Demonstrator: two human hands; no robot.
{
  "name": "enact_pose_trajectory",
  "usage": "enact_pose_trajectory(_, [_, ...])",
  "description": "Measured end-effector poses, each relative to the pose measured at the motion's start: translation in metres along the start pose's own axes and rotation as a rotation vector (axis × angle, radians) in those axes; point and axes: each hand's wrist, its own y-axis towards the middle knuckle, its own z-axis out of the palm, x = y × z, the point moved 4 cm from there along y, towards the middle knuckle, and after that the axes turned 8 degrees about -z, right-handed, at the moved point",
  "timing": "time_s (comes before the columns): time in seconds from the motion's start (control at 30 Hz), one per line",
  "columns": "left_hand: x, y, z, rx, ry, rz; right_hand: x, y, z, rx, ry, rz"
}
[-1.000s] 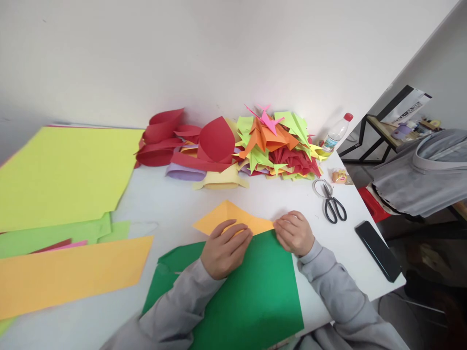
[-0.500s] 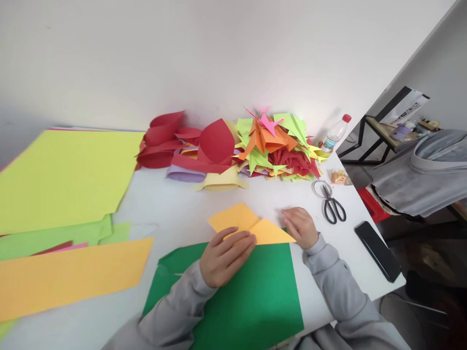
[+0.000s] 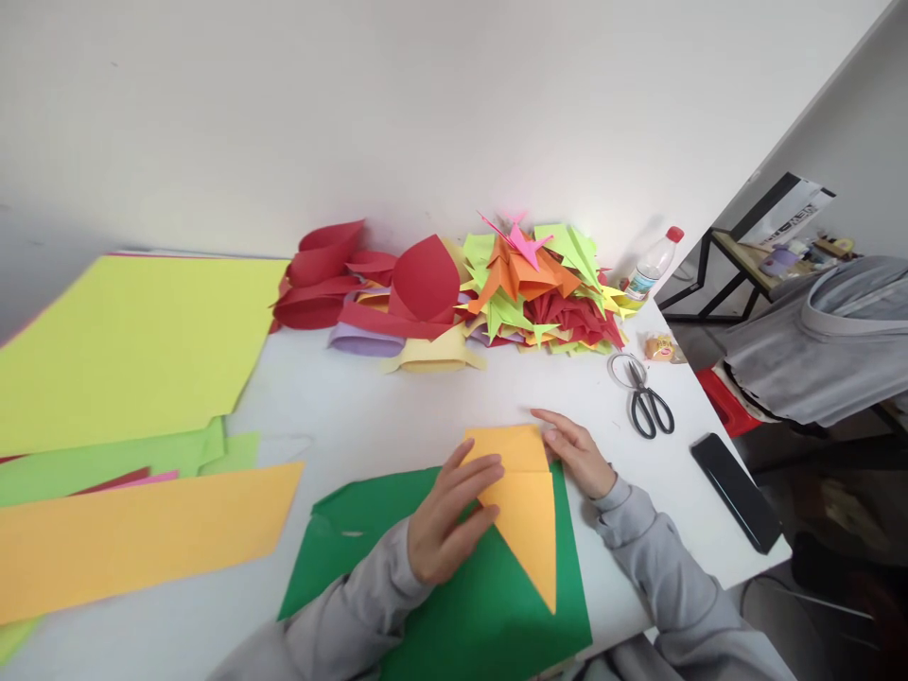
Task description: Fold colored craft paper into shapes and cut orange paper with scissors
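A folded yellow-orange paper [image 3: 529,501] lies over the green sheet [image 3: 454,624], its long point aimed toward me. My left hand [image 3: 454,511] rests on the paper's left side with fingers spread and outstretched. At the paper's upper right edge, my right hand [image 3: 576,454] has its fingers apart, the index finger stretched out and another fingertip at the edge. A crease runs across the paper between its upper flap and the pointed part.
Red, purple and cream paper loops [image 3: 426,284] and a heap of folded paper shapes [image 3: 532,284] line the wall. Scissors [image 3: 647,402], a phone [image 3: 736,492] and a bottle [image 3: 653,265] are on the right. Large yellow sheets [image 3: 156,350] and an orange strip [image 3: 142,530] lie left.
The yellow-orange paper has turned so that its point, earlier toward the right, faces me. My left hand has shifted slightly right and down; my right hand has moved slightly left, to the paper's edge.
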Motion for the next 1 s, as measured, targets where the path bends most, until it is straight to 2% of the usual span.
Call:
enact_pose_trajectory(0.07, [0.012, 0.001, -0.005, -0.084, -0.154, -0.172, 0.004, -0.001, -0.004, -0.084, -0.123, -0.115])
enact_pose_trajectory(0.13, [0.028, -0.002, -0.009, -0.241, -0.256, -0.447, 0.01, -0.002, -0.008, -0.171, -0.21, -0.225])
enact_pose_trajectory(0.2, [0.044, -0.01, -0.011, -0.394, -0.267, -0.751, 0.018, -0.005, -0.011, -0.252, -0.316, -0.332])
enact_pose_trajectory(0.27, [0.054, -0.016, -0.009, -0.475, -0.253, -0.965, 0.03, -0.009, -0.01, -0.292, -0.496, -0.46])
enact_pose_trajectory(0.43, [0.071, -0.016, -0.001, -0.447, -0.353, -1.184, 0.047, -0.02, 0.013, -0.139, -0.957, -0.842])
enact_pose_trajectory(0.53, [0.077, -0.017, 0.0, -0.434, -0.396, -1.264, 0.043, -0.024, 0.021, -0.104, -1.123, -0.893])
enact_pose_trajectory(0.6, [0.079, -0.018, 0.002, -0.397, -0.417, -1.29, 0.04, -0.023, 0.024, -0.029, -1.198, -0.88])
enact_pose_trajectory(0.7, [0.079, -0.018, 0.008, -0.277, -0.434, -1.282, 0.042, -0.02, 0.028, 0.045, -1.291, -0.918])
enact_pose_trajectory(0.8, [0.08, -0.016, 0.013, -0.134, -0.406, -1.201, 0.044, -0.018, 0.034, 0.125, -1.319, -0.984])
enact_pose_trajectory(0.87, [0.084, -0.015, 0.01, -0.089, -0.352, -1.124, 0.039, -0.016, 0.035, 0.204, -1.32, -0.961])
enact_pose_trajectory(0.93, [0.087, -0.011, 0.004, 0.005, -0.188, -0.933, 0.032, -0.013, 0.031, 0.24, -1.316, -0.905])
enact_pose_trajectory(1.0, [0.081, -0.007, 0.005, 0.227, 0.101, -0.549, 0.024, -0.01, 0.026, 0.27, -1.305, -0.83])
